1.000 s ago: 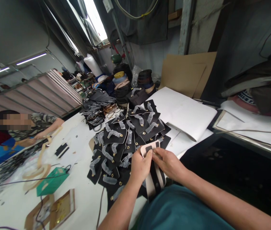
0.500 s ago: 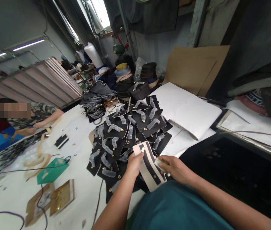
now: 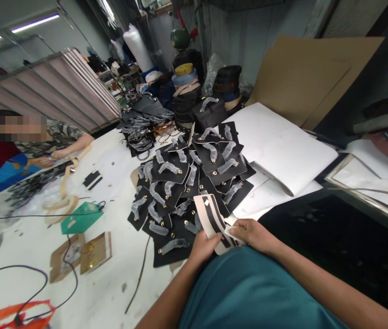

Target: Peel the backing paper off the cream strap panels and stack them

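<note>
My left hand (image 3: 206, 246) is closed round the near left edge of a beige panel with black stripes (image 3: 210, 214), its thumb on top. A small white square (image 3: 206, 203) sits near the panel's far end. Pinched in my right hand (image 3: 255, 234) is a small whitish piece (image 3: 232, 232), held against the panel's right side; its exact kind is unclear. Beyond my hands lies a heap of black bag panels (image 3: 173, 194) with plastic-wrapped handles (image 3: 175, 246) and gold-coloured fittings. My teal clothing (image 3: 248, 288) hides the panel's near end.
A green box (image 3: 81, 218) with cables and an open cardboard box of small gold parts (image 3: 95, 253) stand on the white table (image 3: 111, 292). White sheets (image 3: 283, 146) lie right of the heap. Across the table at left sits a person (image 3: 63, 139) with hands at work.
My left hand has moved down the panel toward me, leaving the white square uncovered. The right hand stays at the panel's right side with its whitish piece. The camera view has shifted.
</note>
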A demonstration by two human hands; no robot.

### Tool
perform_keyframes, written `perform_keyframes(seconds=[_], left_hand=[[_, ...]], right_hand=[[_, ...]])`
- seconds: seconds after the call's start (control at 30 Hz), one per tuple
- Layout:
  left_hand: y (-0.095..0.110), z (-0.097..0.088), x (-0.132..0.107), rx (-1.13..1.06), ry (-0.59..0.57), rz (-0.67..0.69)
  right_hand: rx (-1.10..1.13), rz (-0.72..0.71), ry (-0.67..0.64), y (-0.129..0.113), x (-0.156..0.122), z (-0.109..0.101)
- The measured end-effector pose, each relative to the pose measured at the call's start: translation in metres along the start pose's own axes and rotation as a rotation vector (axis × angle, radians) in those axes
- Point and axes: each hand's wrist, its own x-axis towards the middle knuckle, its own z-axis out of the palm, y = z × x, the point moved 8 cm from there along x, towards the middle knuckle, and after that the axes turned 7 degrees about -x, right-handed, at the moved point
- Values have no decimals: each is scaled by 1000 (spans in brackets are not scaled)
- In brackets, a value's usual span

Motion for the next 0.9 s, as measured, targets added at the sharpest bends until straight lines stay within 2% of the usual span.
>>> perform_keyframes(seconds=[0.13, 0.27, 0.37, 0.6, 0.67, 0.8, 0.9], left_hand=[[-7, 8, -5, -216, -17, -99], [7, 9, -6, -380, 3, -62], [23, 11, -8, -419, 12, -25], [65, 30, -15, -276, -66, 146], [74, 35, -14, -227, -28, 194], [82, 44, -4, -165, 131, 224], [86, 59, 4, -140, 160, 237]], right_hand=[[-73, -6, -12, -9, 1, 3], [-138, -2, 17, -17, -2, 0], [-174, -11, 55, -22, -5, -4], [-230, -30, 149, -28, -11, -11], [-251, -40, 178, -31, -12, -13], [-345, -87, 275, -42, -19, -19], [-446, -169, 352, -52, -29, -28]])
